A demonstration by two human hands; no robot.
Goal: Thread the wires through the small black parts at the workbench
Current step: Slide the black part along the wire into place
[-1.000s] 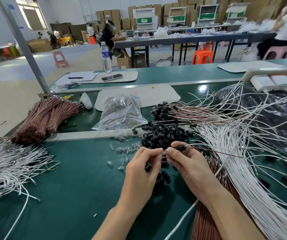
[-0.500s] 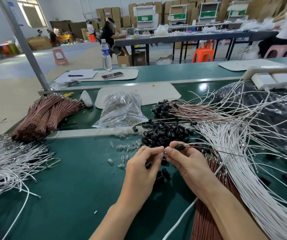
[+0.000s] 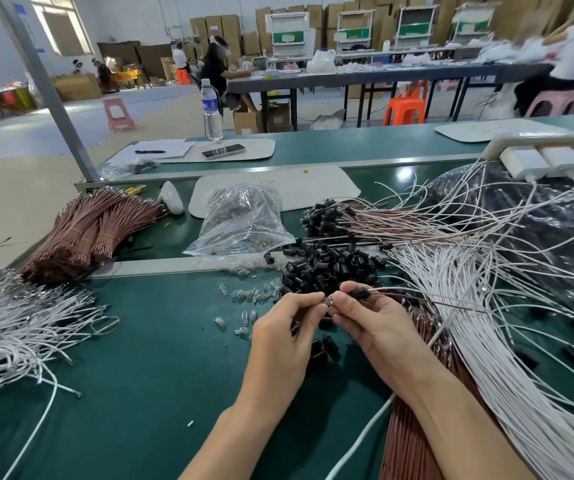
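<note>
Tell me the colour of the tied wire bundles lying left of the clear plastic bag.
Reddish brown; the head view shows the wire bundles best.

No text I can read with certainty. Water bottle [image 3: 211, 110]: blue label, print too small. White mat [image 3: 313, 192]: red scrawl, illegible. Cartons [image 3: 214, 26]: blue stickers, blurred.

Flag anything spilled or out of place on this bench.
Small clear bulbs lie loose on the green bench, strewn from beside the plastic bag toward the left hand: spilled rather than contained. A white scrap lies alone nearer the camera.
</note>
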